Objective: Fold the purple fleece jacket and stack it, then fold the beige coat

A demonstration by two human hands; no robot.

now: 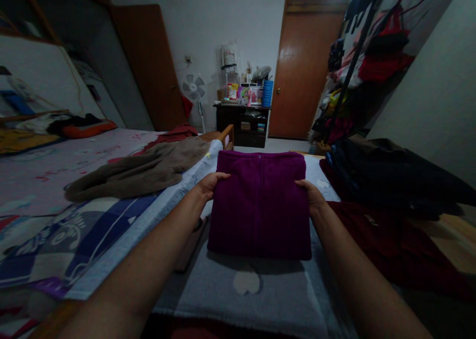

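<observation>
A folded purple zip-front jacket (238, 205) is held flat between my two hands, its zipper running down the middle. My left hand (212, 184) grips its left edge, thumb on top and the fingers hidden underneath. On the opposite edge my right hand (311, 194) pinches the fabric the same way. Beneath the jacket lies a grey-blue blanket (208, 294) with pale heart shapes. Whether the jacket touches the blanket or is slightly raised, I cannot tell.
To the right are a stack of dark folded clothes (394, 175) and a dark red garment (394, 245). A brown furry garment (148, 170) lies on the bed at left. Farther back stand a fan (194, 87), a black cabinet (228, 126) and a wooden door (301, 71).
</observation>
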